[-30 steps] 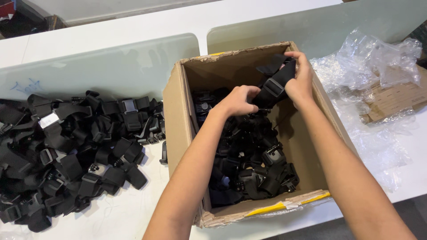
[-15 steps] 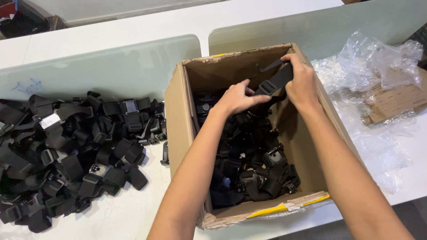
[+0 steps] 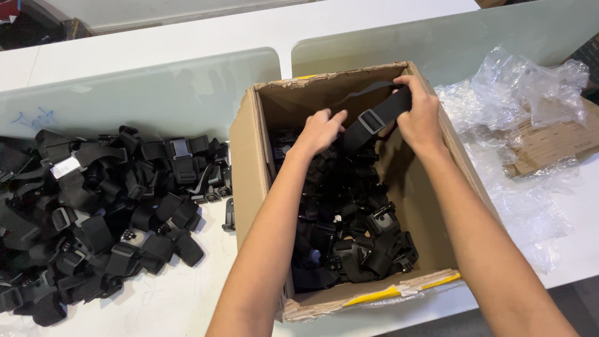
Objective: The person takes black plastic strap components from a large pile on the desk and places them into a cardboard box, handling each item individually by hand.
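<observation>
Over the cardboard box (image 3: pixel 249 168), the right hand (image 3: pixel 421 118) grips a black strap (image 3: pixel 374 118), the left hand (image 3: pixel 319 131) touching it

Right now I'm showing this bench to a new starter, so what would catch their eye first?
First, the open cardboard box at centre, heaped with black straps, where the right hand grips a black strap with a grey buckle and the left hand touches its lower end. Next, the big pile of similar black straps on the white table at left, and crumpled clear plastic wrap at right.

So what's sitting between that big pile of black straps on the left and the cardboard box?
In the head view, mostly bare white table lies between the strap pile and the cardboard box. Only one small black clip sits there, close against the box wall.
</observation>
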